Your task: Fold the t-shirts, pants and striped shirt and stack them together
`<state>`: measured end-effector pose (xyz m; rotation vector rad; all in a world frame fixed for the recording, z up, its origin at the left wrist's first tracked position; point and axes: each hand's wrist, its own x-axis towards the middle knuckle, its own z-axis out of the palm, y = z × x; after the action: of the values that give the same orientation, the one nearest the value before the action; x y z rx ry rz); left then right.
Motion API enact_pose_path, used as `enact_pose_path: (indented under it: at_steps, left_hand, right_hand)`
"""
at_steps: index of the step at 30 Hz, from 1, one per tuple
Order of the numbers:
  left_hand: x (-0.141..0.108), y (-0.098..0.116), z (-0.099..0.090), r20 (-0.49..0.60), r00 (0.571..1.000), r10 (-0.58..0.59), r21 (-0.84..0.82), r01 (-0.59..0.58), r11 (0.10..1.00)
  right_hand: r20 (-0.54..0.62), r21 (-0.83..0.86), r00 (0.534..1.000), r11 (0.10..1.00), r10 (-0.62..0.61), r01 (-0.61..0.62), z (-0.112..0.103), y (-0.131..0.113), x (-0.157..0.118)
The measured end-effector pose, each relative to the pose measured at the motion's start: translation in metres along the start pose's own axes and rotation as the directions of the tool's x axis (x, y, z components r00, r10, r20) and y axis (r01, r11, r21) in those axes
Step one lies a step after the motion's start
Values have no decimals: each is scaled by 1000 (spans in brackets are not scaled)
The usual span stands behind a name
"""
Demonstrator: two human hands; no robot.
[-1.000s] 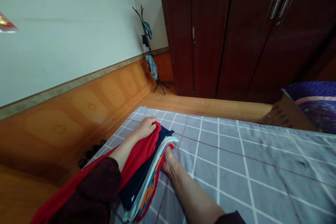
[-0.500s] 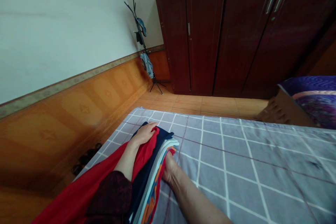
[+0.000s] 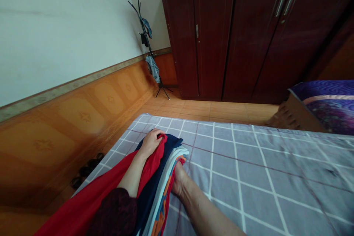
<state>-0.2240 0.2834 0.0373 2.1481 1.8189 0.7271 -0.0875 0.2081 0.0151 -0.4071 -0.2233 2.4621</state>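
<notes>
A stack of folded clothes point(image 3: 174, 156) lies near the left end of the bed, with dark blue, pale, orange-patterned and red layers. Over its left side trails a long red cloth point(image 3: 105, 188). My left hand point(image 3: 151, 143) lies on top of the stack, its fingers curled on the edge of the red cloth. At the right side of the stack, my right hand point(image 3: 179, 180) grips the lower layers; its fingers are tucked in beneath them and mostly hidden.
A grey checked sheet point(image 3: 235, 166) covers the bed. Dark shoes point(image 3: 84, 171) stand on the floor to the left. A coat rack point(image 3: 151, 49) occupies the corner, beside a dark red wardrobe point(image 3: 210, 62). Purple bedding point(image 3: 329, 99) is at the right.
My left hand's fingers look a little more curled on the red cloth. The stack and my right hand stay nearly in place; the view has shifted slightly.
</notes>
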Motion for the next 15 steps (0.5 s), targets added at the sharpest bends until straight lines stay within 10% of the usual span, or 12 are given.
enact_pose_path:
  at_steps: [15]
  left_hand:
    - [-4,3,-2,-104,994,31,6,-30,1000]
  right_hand:
    - [-16,-2,999,999,-35,35,-6,3,6]
